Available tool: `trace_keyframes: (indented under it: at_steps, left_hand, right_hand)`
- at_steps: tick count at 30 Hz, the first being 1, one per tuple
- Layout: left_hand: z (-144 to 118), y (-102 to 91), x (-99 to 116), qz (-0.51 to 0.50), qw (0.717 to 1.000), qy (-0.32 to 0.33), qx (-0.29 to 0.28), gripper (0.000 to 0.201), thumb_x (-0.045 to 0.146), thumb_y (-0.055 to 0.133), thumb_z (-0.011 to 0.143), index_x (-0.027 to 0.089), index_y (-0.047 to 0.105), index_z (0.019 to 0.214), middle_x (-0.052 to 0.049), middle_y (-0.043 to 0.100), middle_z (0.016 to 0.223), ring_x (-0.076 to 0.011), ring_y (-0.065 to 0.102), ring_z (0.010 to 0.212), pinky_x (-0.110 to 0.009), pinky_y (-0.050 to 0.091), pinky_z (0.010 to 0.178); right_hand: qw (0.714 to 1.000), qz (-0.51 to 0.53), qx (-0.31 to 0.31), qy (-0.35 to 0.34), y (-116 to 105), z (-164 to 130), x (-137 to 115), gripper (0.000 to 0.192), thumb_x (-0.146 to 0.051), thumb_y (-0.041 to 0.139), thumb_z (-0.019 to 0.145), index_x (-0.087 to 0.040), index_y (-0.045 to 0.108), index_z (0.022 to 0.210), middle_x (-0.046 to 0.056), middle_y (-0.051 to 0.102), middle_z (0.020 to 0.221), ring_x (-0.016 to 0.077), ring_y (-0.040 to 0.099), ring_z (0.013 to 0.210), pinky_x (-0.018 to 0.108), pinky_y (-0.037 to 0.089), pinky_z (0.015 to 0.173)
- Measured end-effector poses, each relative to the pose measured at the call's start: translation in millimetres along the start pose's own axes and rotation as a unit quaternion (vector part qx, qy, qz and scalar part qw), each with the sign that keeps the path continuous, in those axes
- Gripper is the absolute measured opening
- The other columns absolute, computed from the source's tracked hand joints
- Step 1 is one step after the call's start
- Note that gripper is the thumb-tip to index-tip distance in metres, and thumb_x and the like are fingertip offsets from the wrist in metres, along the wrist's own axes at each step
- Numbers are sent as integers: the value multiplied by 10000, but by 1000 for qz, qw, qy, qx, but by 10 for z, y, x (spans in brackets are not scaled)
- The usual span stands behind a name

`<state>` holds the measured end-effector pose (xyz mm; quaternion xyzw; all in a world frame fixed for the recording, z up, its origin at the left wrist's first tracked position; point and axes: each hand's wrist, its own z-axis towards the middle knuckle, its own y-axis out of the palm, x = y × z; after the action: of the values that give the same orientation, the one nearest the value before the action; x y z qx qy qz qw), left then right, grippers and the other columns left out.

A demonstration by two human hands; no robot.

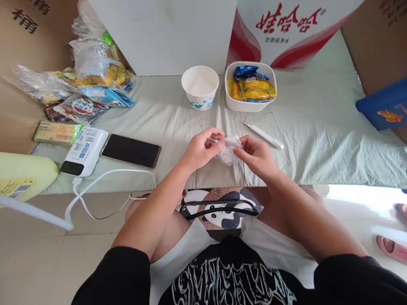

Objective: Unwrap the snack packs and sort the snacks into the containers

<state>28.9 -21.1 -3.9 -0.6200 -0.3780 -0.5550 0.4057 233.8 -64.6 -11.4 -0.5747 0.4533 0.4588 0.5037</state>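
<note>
Between my two hands is a crumpled clear plastic wrapper (229, 153), held low over the front part of the cloth-covered table. My left hand (203, 147) pinches its left side between thumb and fingers. On the other side, my right hand (257, 155) grips the wrapper's right edge. Whether anything sits inside the plastic I cannot tell. A white utility knife (263, 134) lies just beyond my right hand. Farther back stand a white paper cup (200, 88) with blue print and a white plastic tub (251, 105) holding yellow and blue snack packets (258, 89).
A black phone (131, 150) and a white power bank (85, 151) with a cable lie at left. Behind them are bagged snacks (95, 80). A white and red carton (286, 34) borders the back, a blue box (383, 103) the right. A pale yellow bottle (27, 173) stands front left.
</note>
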Motion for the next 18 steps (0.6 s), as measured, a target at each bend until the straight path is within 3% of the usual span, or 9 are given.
trace_keyframes:
  at_steps: [4,7,9,13,16,18]
  left_hand:
    - [4,-155,25,-10,995,10,94,171,330,665,845,200,647,955,-17,669,938,-117,642,759,-250,483,689]
    - [-14,-247,42,-14,995,6,96,145,331,642,861,198,641,921,-6,654,872,-119,611,735,-265,477,691]
    - [-28,-273,52,-23,996,13,82,143,334,633,867,198,643,910,-4,654,854,-119,590,724,-271,468,689]
    - [-42,-280,86,-27,996,28,75,111,309,610,872,200,629,866,6,643,791,-124,575,719,-276,456,692]
    - [-71,-291,124,-22,997,18,70,81,277,592,861,206,603,823,10,647,773,-125,572,706,-281,461,709]
    - [-112,-319,143,-12,998,14,60,88,286,586,864,214,595,813,10,657,779,-130,575,711,-288,460,717]
  right_hand:
    - [993,-3,106,-56,-64,54,-95,309,-454,748,819,-229,537,811,-31,534,718,122,471,645,289,394,619]
    - [974,-97,155,-134,-109,359,-389,272,-430,704,871,-241,517,815,-15,525,732,142,476,665,312,406,633]
    - [947,-205,165,-186,-59,747,-647,225,-387,679,906,-247,520,830,16,558,783,182,545,770,347,455,706]
    - [902,-358,75,-229,281,1780,-918,112,-224,705,870,-247,596,866,67,622,874,261,602,1045,388,489,880]
    - [889,-443,-50,-109,621,2378,-812,270,-7,770,685,-208,590,667,3,505,644,225,624,902,379,457,887]
    - [871,-470,-140,-22,784,2577,-705,327,72,773,618,-178,577,541,-37,440,518,170,608,756,357,444,837]
